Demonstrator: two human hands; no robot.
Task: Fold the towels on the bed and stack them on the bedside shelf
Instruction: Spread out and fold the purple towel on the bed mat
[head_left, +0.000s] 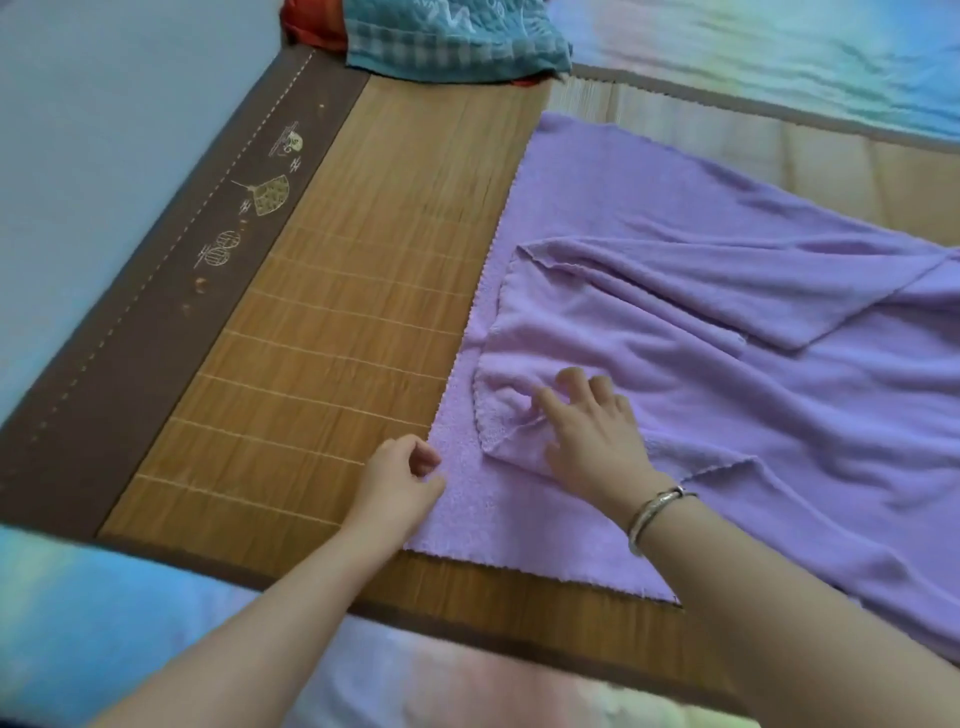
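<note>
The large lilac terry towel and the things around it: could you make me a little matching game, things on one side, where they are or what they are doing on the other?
Things:
1. large lilac terry towel
2. blue checked towel
3. left hand
4. right hand

States:
A. pinches the towel's left edge
B. crumpled at the far end of the woven bamboo mat
C. spread out, partly folded over itself
D. rests with spread fingers on the folded layer

Pairs: 1-C, 2-B, 3-A, 4-D
</note>
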